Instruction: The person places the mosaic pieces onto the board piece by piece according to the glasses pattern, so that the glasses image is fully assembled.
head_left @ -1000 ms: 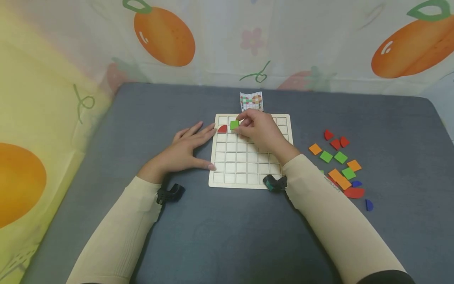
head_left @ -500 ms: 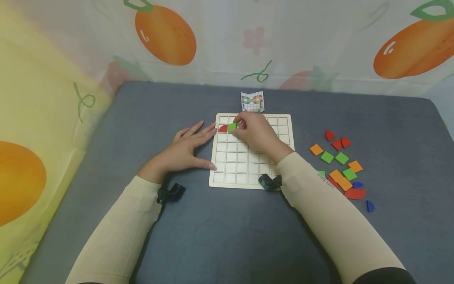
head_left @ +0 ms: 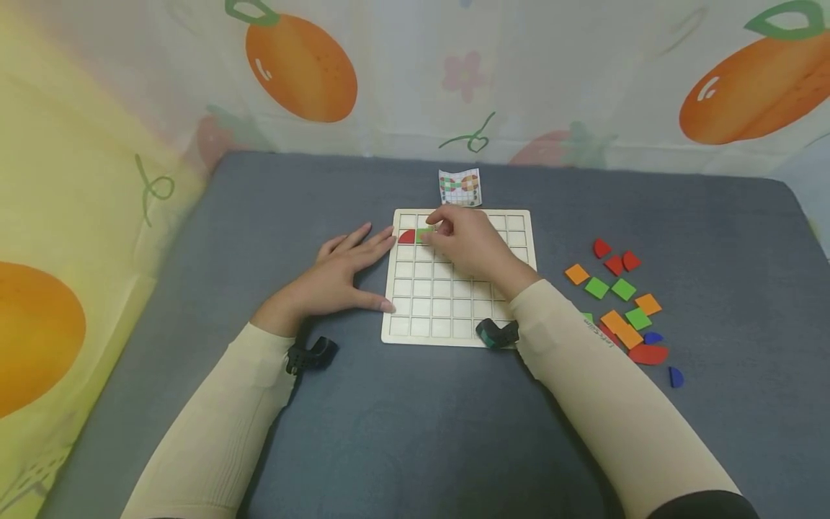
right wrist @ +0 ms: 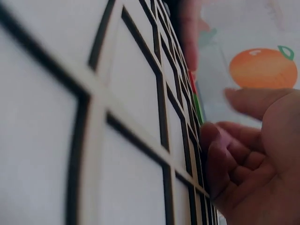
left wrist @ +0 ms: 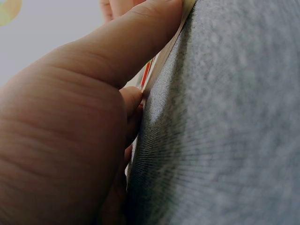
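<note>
Right-wrist view caught what the head view partly hid: the right hand's (head_left: 470, 245) thumb stood apart from its fingertips (right wrist: 211, 135), with a gap between, while a green square tile (head_left: 420, 233) lay just past them on the grid board (head_left: 421, 308). From the head, the thumb covered part of that tile, and a red quarter-round piece (head_left: 407, 236) showed beside it, just left of the grip. The left hand (head_left: 333, 277) lay farther left, fingers spread, touching the board's edge. Under everything ran a grey table (head_left: 363, 432); a small printed card (head_left: 460, 187) lay beyond the grip, loose coloured pieces (head_left: 624, 290) well to its right. Behind hung a fruit-print cloth (head_left: 402, 72). One second earlier the tile was pinched, apart from the red piece.
</note>
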A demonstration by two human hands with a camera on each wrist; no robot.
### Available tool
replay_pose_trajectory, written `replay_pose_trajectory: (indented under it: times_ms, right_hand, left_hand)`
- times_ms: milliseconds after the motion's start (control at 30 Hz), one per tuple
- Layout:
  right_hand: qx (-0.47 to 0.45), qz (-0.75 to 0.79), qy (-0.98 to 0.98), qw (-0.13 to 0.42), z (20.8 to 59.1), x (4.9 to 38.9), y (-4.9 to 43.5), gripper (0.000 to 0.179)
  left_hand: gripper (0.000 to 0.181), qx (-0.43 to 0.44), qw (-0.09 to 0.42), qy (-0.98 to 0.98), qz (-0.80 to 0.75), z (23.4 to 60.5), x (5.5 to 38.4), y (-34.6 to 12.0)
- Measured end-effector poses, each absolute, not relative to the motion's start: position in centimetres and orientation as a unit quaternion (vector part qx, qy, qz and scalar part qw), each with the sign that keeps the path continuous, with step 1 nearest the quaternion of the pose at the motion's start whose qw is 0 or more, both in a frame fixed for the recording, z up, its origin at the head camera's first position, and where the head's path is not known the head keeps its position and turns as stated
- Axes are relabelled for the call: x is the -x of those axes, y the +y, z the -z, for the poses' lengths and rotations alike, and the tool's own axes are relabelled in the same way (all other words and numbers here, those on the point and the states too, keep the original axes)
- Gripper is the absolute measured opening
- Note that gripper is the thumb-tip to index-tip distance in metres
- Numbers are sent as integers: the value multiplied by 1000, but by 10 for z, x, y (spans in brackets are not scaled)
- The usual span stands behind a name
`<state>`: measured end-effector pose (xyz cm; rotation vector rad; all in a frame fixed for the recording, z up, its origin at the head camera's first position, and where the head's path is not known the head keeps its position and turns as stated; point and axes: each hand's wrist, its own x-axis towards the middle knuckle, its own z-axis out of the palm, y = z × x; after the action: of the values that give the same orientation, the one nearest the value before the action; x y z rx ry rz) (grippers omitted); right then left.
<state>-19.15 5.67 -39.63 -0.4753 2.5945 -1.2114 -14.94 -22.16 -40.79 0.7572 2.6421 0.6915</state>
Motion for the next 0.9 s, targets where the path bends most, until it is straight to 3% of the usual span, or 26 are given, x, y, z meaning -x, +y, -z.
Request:
replay_pose_trajectory:
  times_ms: [667, 900]
  right_hand:
    - [192, 615, 746, 168, 382, 170, 107, 55]
    - [214, 660, 701, 166, 372, 160, 137, 79]
  left_hand:
    - [118, -257, 156, 923, -240, 410, 148, -221]
    - [119, -257, 157, 922, -242, 407, 149, -221]
